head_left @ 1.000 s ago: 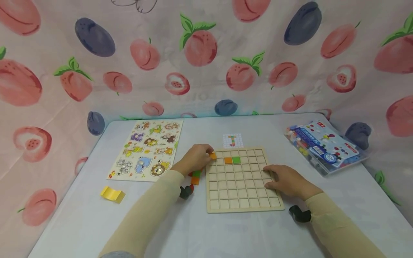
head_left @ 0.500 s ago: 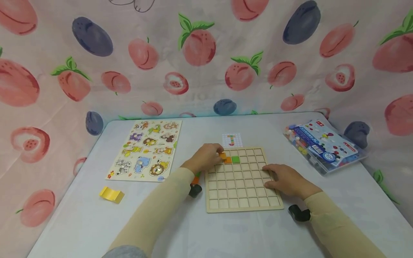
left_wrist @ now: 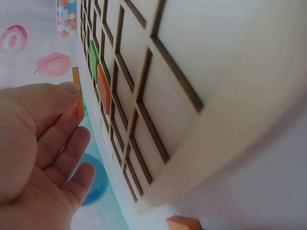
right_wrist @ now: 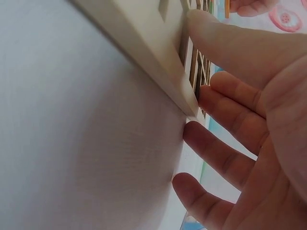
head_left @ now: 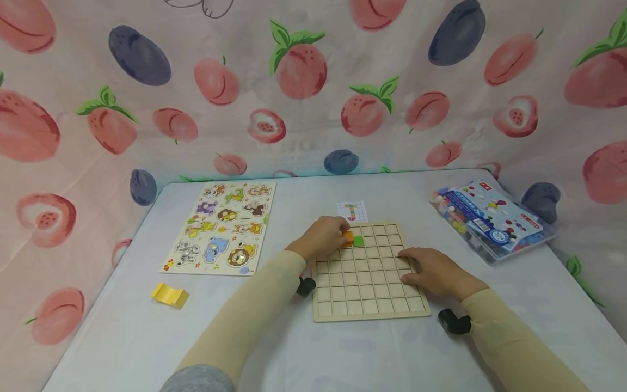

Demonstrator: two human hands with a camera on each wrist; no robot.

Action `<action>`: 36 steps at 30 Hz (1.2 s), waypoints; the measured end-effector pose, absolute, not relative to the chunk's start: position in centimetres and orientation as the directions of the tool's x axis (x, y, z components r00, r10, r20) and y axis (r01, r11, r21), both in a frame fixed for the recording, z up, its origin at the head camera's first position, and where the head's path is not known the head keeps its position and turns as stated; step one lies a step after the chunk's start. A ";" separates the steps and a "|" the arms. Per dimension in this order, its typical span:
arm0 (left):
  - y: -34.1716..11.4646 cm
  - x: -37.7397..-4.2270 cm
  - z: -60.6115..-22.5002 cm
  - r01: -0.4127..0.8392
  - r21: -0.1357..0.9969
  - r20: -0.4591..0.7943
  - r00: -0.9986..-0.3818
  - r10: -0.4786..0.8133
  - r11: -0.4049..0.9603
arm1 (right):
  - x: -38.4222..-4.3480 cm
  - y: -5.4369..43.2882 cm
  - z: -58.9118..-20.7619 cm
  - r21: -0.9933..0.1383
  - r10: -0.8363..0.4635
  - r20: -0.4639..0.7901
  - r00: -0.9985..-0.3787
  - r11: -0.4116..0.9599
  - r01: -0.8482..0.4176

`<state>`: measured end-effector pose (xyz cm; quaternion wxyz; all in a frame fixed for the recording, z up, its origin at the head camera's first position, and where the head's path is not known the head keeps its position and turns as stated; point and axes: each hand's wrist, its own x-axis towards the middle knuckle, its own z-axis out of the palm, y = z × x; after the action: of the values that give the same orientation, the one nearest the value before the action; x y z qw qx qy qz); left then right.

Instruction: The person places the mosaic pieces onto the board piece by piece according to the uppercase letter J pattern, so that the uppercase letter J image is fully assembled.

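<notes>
In the head view, a square wooden grid board point(head_left: 372, 280) lies on the white table. My left hand point(head_left: 320, 238) is over its upper left part, pinching an orange square tile point(left_wrist: 78, 91) between thumb and fingers. The held tile is on edge in the left wrist view, raised off the board. A green tile point(head_left: 359, 240) and another orange tile point(left_wrist: 103, 88) sit side by side in board cells. My right hand point(head_left: 433, 270) rests at the board's right edge, thumb point(right_wrist: 211, 31) on the grid and fingers loosely extended along the border.
Behind the board lies a small grid card point(head_left: 355, 211) with a coloured pattern. An animal puzzle board point(head_left: 222, 228) is at the left, near a wavy yellow block point(head_left: 170, 295). At the right stands a clear plastic case point(head_left: 495, 223). Another orange tile point(left_wrist: 183, 223) lies beside the board.
My left hand has carried the pinched orange tile rightward from the board's left edge to over the orange tile beside the green one. My right hand has stayed in place.
</notes>
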<state>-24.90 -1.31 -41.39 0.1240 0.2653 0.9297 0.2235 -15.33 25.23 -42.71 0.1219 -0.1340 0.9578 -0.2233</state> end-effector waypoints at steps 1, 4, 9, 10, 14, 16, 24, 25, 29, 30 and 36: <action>-1.2 -24.9 -41.4 0.440 0.480 -0.110 -0.828 0.549 0.759 | -15.3 25.3 -42.7 -0.461 -0.311 -0.173 -0.934 0.864 -0.202; -0.8 -25.0 -41.5 0.446 0.485 -0.107 -0.824 0.557 0.753 | -15.4 25.3 -42.8 -0.465 -0.308 -0.175 -0.935 0.863 -0.197; -0.3 -25.2 -41.4 0.461 0.483 -0.102 -0.814 0.571 0.744 | -15.3 25.3 -42.6 -0.481 -0.315 -0.174 -0.933 0.854 -0.199; -0.2 -25.3 -41.4 0.463 0.482 -0.102 -0.814 0.572 0.744 | -15.3 25.3 -42.6 -0.484 -0.318 -0.174 -0.932 0.852 -0.200; 0.3 -25.4 -41.6 0.463 0.486 -0.106 -0.811 0.575 0.741 | -15.3 25.3 -42.6 -0.481 -0.319 -0.174 -0.932 0.853 -0.203; 0.5 -25.5 -41.8 0.464 0.493 -0.113 -0.805 0.582 0.736 | -15.3 25.3 -42.6 -0.477 -0.321 -0.174 -0.931 0.855 -0.205; 1.3 -25.5 -42.3 0.473 0.501 -0.126 -0.789 0.602 0.724 | -15.3 25.3 -42.7 -0.475 -0.325 -0.173 -0.930 0.855 -0.210; 1.3 -25.4 -42.3 0.476 0.497 -0.126 -0.788 0.603 0.726 | -15.3 25.3 -42.6 -0.474 -0.324 -0.176 -0.930 0.855 -0.208; 1.5 -25.2 -42.4 0.472 0.494 -0.132 -0.789 0.600 0.730 | -15.3 25.2 -42.5 -0.475 -0.319 -0.186 -0.930 0.857 -0.199; 1.6 -25.2 -42.4 0.472 0.491 -0.133 -0.790 0.599 0.732 | -15.2 25.2 -42.5 -0.474 -0.317 -0.186 -0.930 0.858 -0.197; 1.9 -25.1 -42.4 0.485 0.464 -0.137 -0.787 0.601 0.741 | -15.3 25.2 -42.6 -0.467 -0.311 -0.185 -0.932 0.863 -0.195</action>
<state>-25.08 1.90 -42.40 0.1400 0.2945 0.9225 0.2068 -15.29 25.25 -42.63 0.1282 -0.1322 0.9565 -0.2262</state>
